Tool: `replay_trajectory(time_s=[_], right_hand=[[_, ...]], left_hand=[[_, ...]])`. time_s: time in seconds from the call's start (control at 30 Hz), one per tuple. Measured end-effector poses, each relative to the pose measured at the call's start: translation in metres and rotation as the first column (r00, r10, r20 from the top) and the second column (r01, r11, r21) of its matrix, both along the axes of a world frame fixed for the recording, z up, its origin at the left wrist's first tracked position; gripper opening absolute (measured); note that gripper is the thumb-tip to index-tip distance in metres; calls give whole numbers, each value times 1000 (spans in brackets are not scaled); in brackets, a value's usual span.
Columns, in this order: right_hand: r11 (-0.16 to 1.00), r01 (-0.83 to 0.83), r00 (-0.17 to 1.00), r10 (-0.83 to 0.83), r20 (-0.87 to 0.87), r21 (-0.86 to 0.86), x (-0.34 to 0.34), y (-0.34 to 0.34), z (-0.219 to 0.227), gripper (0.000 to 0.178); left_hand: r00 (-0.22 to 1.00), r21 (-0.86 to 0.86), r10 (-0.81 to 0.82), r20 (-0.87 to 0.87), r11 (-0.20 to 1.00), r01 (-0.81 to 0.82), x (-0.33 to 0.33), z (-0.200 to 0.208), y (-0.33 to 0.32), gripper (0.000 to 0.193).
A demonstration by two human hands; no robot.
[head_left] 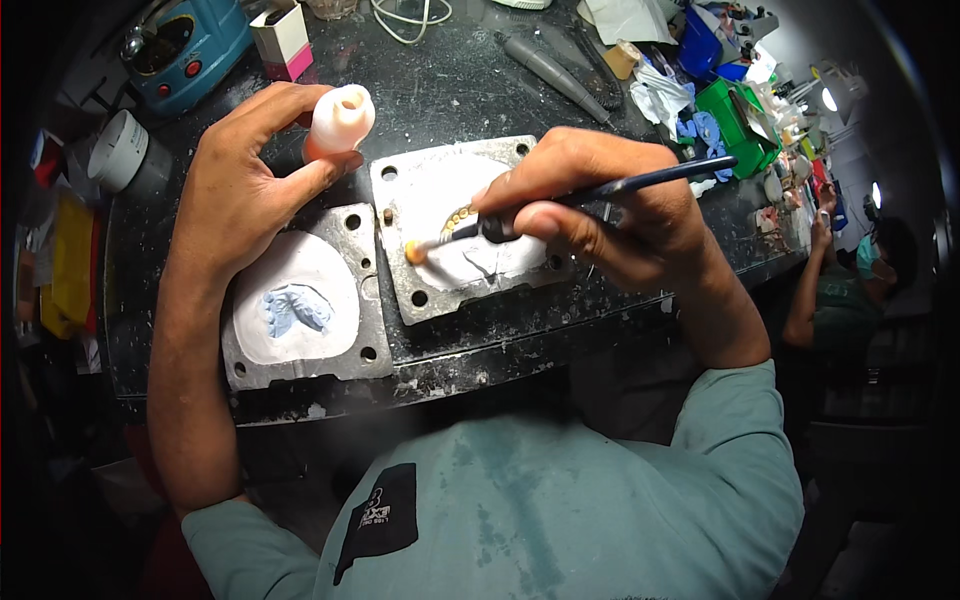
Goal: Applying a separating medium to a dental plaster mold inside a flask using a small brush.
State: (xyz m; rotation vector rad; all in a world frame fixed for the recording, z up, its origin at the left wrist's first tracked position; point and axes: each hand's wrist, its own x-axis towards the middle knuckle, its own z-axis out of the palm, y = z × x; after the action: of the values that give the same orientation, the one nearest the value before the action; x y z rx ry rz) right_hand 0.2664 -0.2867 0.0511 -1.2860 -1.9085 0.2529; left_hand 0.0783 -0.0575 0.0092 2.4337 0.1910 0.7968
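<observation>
My left hand (262,165) is closed around a small white plastic bottle (340,118) with an open neck, held above the bench. A brush (640,183) with a dark blue handle is pinched in my right hand (600,205). Its tan bristles are over the left part of a metal dental flask half (410,285) filled with white plaster; whether they touch cannot be told. A curved row of yellowish tooth hollows (458,218) shows in that plaster, partly behind my fingers. Left of it, below my left hand, lies another flask half (374,372) with a pale blue dental cast (296,310) set in plaster.
On the black bench (440,95) lie a grey tapered tool (553,76) and a white cable (410,30). A blue machine (190,55), a white tub (118,150) and a small box (282,42) stand far left. Green bin (735,125) and clutter fill the right; another person (850,285) sits beyond.
</observation>
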Motion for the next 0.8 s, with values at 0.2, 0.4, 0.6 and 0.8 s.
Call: replay_trajectory(time_s=[0.2,0.4,0.6,0.8], right_hand=[[999,52,997,-53,49,12,2,-9,4,15],[996,80,993,-83,87,42,2,-16,4,15],[998,59,997,-60,57,7,3,-15,3,19],[998,60,996,-59,70,0,5,-8,-4,22]], left_hand=[[998,22,-5,60,1000,3,1,-3,2,42],[999,-14,-25,23,1000,25,0,-1,-1,43],[999,-34,-12,30,999,13,0,-3,1,41],[1000,-34,-12,17,999,13,1,-2,0,41]])
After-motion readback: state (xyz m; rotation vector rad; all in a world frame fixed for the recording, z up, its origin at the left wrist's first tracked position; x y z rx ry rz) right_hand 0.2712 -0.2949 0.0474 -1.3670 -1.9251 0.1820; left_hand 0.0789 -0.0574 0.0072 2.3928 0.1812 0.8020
